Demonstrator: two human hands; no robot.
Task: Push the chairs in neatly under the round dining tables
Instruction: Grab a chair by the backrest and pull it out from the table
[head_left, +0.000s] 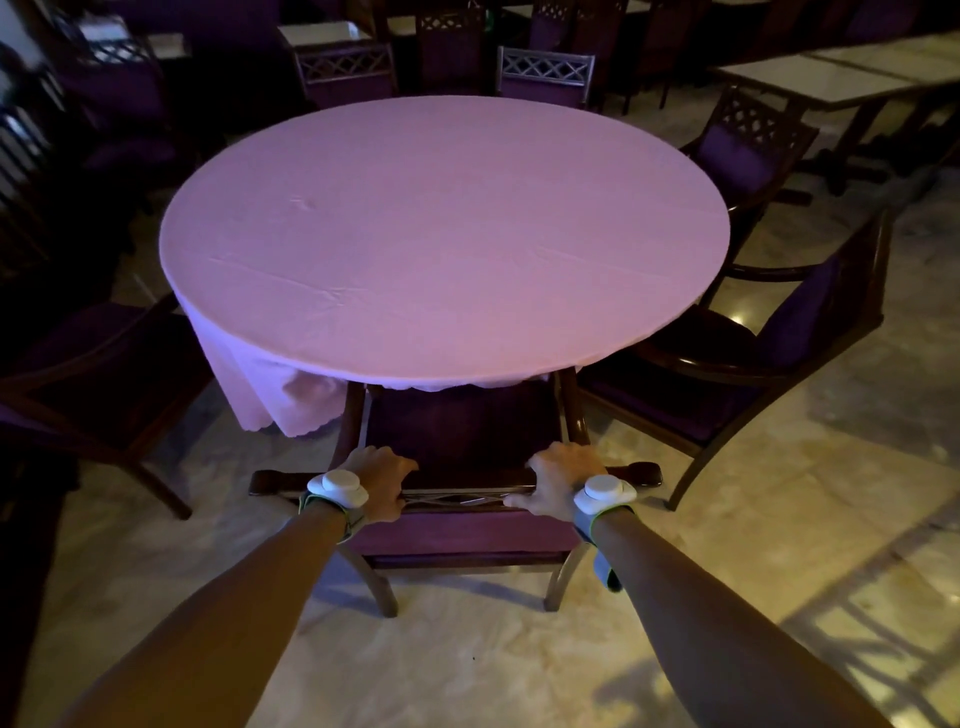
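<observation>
A round table (441, 234) with a pink cloth fills the middle of the view. Directly below me stands a dark wooden chair (460, 431) with a purple seat, its front tucked under the table's near edge. My left hand (379, 486) grips the left part of its top rail and my right hand (558, 480) grips the right part. Both wrists wear white sensor bands. A second chair (737, 353) stands at the right, angled, with its seat only partly under the table. A third chair (98, 374) sits at the left, outside the table edge.
More purple chairs ring the far side: one at back centre (545, 78), one at back left (345, 75), one at right rear (748, 150). White rectangular tables (831, 78) stand at the far right. Marble floor (779, 519) lies open behind and to my right.
</observation>
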